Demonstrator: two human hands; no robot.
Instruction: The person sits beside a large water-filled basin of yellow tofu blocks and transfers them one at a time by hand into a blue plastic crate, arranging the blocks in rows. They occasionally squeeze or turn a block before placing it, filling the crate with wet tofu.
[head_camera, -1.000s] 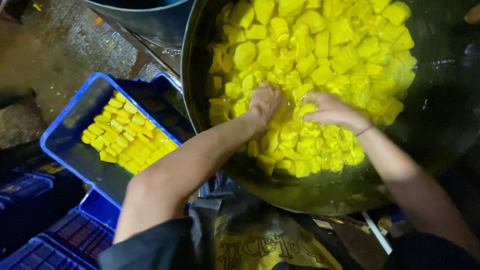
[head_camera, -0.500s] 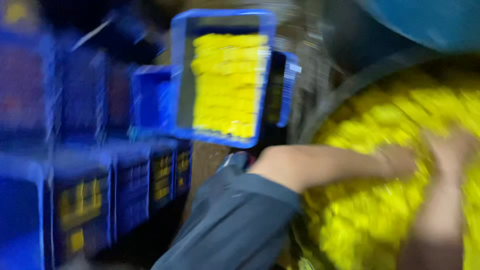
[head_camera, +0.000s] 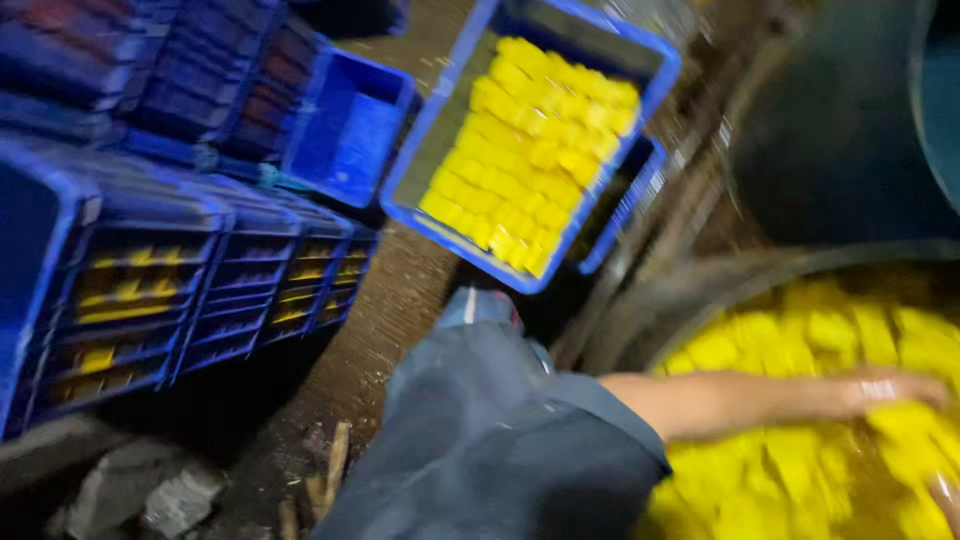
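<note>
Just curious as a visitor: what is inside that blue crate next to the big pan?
The blue crate holds yellow cubes packed in rows, leaving a bare strip along one side. Whatever lies beneath that top layer is covered.

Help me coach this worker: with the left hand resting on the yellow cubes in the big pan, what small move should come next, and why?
Probably close the left hand around a few yellow cubes and lift them. It lies flat on the pile in the pan, holding nothing, and the blue crate nearby is partly filled, with room left.
</note>
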